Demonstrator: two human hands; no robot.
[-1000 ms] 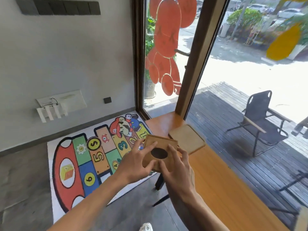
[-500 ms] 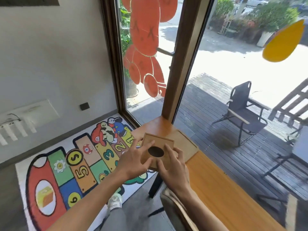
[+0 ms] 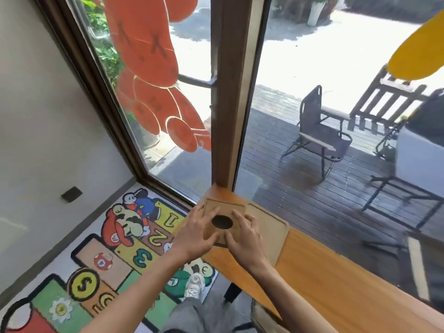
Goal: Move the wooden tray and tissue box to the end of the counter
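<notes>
Head: hands on tissue box

- My left hand reaches toward one o'clock, fingers spread, gripping.
- My right hand angles toward eleven o'clock, fingers curled, pressing down.

We have one view only, from a wide-angle camera worn on the head, so no second view shares the scene. It looks forward and down along both forearms to the far end of the counter, which meets the window post. The hands sit close, at mid-frame. Straight lines bow toward the edges. The floor mat fills our lower left; the deck outside lies right.
</notes>
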